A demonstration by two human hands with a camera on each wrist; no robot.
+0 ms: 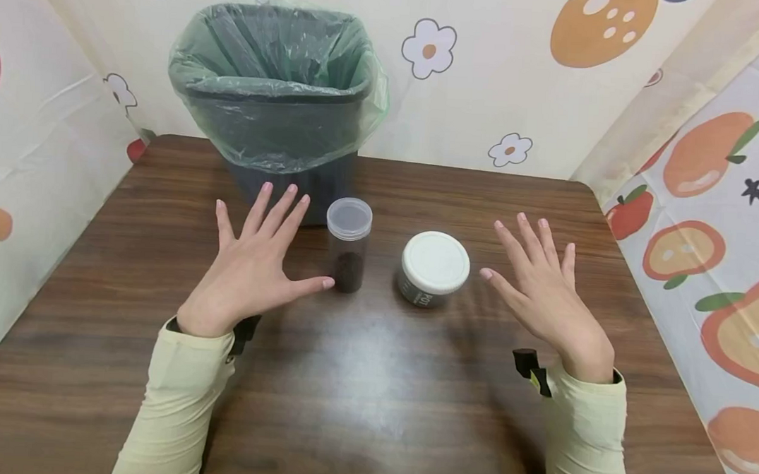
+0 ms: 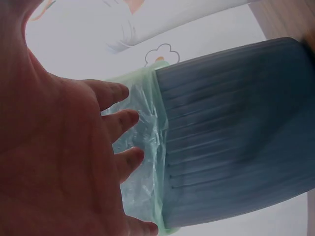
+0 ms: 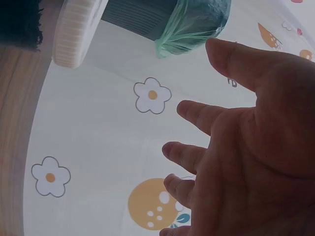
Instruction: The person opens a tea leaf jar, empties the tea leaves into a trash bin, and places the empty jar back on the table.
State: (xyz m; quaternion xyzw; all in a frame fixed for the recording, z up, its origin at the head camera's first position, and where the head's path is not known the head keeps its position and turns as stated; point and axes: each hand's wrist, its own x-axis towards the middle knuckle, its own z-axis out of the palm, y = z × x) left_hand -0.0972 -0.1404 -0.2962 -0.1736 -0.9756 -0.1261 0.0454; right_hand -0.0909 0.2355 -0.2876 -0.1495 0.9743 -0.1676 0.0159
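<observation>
My left hand (image 1: pixel 247 277) is held over the table with its fingers straight and spread, holding nothing. Its thumb tip comes close to a clear lidded plastic container (image 1: pixel 349 246) with dark contents; whether they touch I cannot tell. On the right, my right hand (image 1: pixel 543 286) is also spread, palm down and holding nothing. Left of it stands a round tub with a white lid (image 1: pixel 435 262) and dark printed sides. Behind the left hand is a dark bin (image 2: pixel 241 128) lined with a thin green plastic bag (image 1: pixel 282 127). The right wrist view shows the lid's ribbed edge (image 3: pixel 76 34).
The brown wood-grain table (image 1: pixel 359 406) carries all these things. A pale patterned cloth (image 1: pixel 461 113) hangs behind its back edge, and similar printed cloth (image 1: pixel 715 280) runs along the right side. The bin stands at the back left.
</observation>
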